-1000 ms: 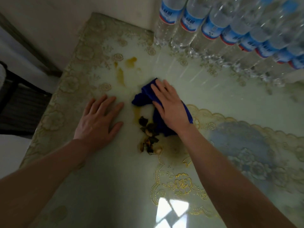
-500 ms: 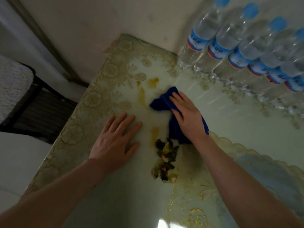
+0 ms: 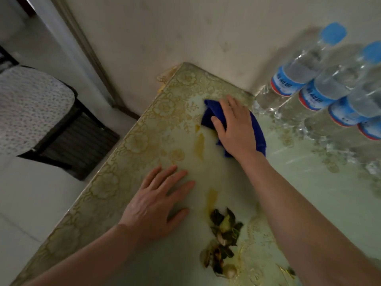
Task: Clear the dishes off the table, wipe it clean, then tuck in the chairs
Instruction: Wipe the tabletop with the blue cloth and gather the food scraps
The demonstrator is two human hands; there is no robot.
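Note:
My right hand (image 3: 235, 126) presses flat on a dark blue cloth (image 3: 258, 133) near the far left corner of the table (image 3: 107, 182), which has a glossy floral cover. My left hand (image 3: 156, 201) lies flat and spread on the table, nearer to me, holding nothing. Yellow-orange stains (image 3: 200, 145) streak the surface between the two hands. A small heap of dark food scraps (image 3: 223, 240) sits close to me, beside my right forearm.
A row of water bottles (image 3: 309, 83) with blue caps stands along the wall at the far right. A chair (image 3: 41, 112) with a patterned cushion stands on the floor left of the table. The wall meets the table's far edge.
My right hand has pushed the blue cloth away from me, over the stains toward the far corner. The scraps stay behind. My left hand has kept its place on the table.

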